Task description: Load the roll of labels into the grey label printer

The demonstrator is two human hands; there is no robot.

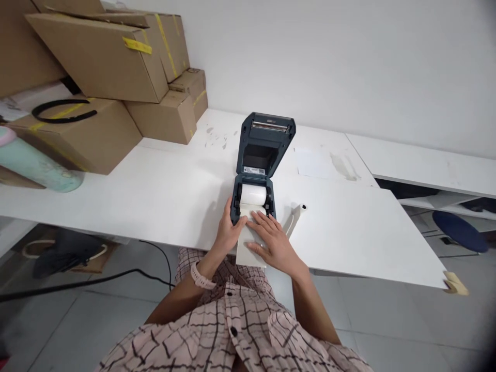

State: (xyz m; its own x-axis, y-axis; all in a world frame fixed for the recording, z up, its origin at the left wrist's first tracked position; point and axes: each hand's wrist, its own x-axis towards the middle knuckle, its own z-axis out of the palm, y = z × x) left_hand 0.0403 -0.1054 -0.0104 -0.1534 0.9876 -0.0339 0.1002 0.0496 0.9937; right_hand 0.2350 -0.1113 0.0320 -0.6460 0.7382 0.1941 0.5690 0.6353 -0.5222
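Observation:
A dark blue-grey label printer [253, 180] stands on the white table with its lid [267, 142] raised. A white label roll [253, 195] sits inside it, and a paper strip [250, 253] runs from the roll over the printer's front and past the table edge. My left hand [228, 230] grips the printer's front left side, its thumb reaching toward the strip. Lying flat on the strip is my right hand [273, 240], fingers spread, some near the printer's front right edge. The printer's front is mostly hidden beneath my hands.
A small white curled piece with a dark end [303, 207] is right of the printer. Cardboard boxes [101, 62] are stacked at left, with a black headband [64, 112] and a mint bottle [41, 163] nearby. A blue stool [459, 231] stands at right; black cables [127, 271] hang at lower left.

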